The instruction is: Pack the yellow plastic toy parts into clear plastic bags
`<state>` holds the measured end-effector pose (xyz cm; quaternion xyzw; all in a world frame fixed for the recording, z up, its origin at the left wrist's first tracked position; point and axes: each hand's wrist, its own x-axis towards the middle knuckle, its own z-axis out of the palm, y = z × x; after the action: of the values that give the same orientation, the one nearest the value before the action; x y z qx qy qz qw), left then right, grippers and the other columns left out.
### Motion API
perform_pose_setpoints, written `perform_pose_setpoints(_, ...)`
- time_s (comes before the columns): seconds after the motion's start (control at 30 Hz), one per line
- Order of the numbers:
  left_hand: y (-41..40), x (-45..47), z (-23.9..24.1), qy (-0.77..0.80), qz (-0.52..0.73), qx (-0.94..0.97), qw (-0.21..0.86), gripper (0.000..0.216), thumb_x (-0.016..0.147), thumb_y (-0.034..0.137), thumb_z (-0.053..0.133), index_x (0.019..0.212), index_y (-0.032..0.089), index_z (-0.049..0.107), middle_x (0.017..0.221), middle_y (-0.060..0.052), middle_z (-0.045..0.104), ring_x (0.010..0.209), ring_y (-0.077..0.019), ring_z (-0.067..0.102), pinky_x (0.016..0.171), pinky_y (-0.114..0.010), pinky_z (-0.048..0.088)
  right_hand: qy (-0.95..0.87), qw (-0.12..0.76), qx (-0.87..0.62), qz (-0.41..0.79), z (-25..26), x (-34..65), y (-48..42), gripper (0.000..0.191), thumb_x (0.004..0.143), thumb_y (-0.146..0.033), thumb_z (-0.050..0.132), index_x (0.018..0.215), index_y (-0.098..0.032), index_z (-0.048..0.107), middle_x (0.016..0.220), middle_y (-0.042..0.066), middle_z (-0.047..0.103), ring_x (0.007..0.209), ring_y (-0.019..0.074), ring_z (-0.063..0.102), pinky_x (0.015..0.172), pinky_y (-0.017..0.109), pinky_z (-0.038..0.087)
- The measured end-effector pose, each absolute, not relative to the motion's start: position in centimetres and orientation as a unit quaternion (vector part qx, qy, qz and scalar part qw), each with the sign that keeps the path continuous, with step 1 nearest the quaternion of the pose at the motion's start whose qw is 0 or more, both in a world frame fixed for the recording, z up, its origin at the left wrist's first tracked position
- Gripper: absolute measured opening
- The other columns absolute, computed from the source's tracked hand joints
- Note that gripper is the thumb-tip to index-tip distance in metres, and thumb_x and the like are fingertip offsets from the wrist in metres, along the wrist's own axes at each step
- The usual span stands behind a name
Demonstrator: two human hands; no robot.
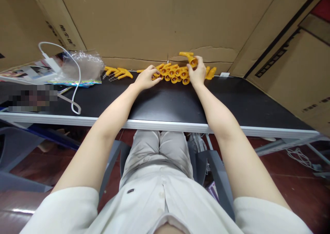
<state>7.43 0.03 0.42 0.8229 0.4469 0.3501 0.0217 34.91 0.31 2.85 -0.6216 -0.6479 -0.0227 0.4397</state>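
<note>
Pinching a yellow piece in your right hand, you have it at the frame's upper centre, above the pile, its long axis running up and left from the grip. Your left hand is at the pile's left end, farther from that piece; whether it grips anything, I cannot tell.

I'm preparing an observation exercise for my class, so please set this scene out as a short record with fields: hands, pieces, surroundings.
Left hand: at the left end of the pile; grip unclear
Right hand: holding a yellow piece above the pile
Pile: yellow pieces, several with round open ends facing the person
Left of pile: more yellow pieces, metal coils beside them
Farther left: clear plastic bag, white cable
Surface: black tabletop
Behind: cardboard
</note>
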Motion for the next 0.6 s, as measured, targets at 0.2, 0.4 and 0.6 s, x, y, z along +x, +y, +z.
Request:
perform_pose_setpoints(0.2,0.4,7.3,0.3,0.452,0.342,0.823,0.025,0.024,0.093,0.037,0.072,0.109,0.021,0.080,0.127,-0.014,0.071,0.118,-0.0352,0.073,0.105,-0.047,0.058,-0.681,0.396,-0.614,-0.038,2.3,34.2,-0.1,0.046,0.111,-0.032,0.052,0.156,-0.027,0.058,0.162,0.016,0.063,0.148,0.0364,0.062,0.127,0.054,0.046)
perform_pose_setpoints(0.4,0.7,7.3,0.2,0.453,0.341,0.824,0.024,0.022,0.093,0.035,0.071,0.106,0.020,0.080,0.128,-0.014,0.072,0.115,-0.0334,0.074,0.106,-0.047,0.058,-0.693,0.375,-0.614,-0.046,2.4,34.2,-0.3,0.049,0.113,-0.038,0.050,0.159,-0.025,0.057,0.162,0.019,0.062,0.149,0.0383,0.061,0.128,0.054,0.044)
perform_pose_setpoints(0.6,1.0,7.2,-0.2,0.447,0.339,0.828,0.004,0.021,0.094,0.031,0.068,0.107,0.018,0.080,0.129,-0.014,0.073,0.114,-0.0318,0.074,0.109,-0.048,0.057,-0.715,0.292,-0.630,-0.086,2.1,33.3,-0.2,0.060,0.113,-0.042,0.039,0.169,-0.021,0.048,0.164,0.022,0.060,0.150,0.0438,0.058,0.124,0.066,0.042)
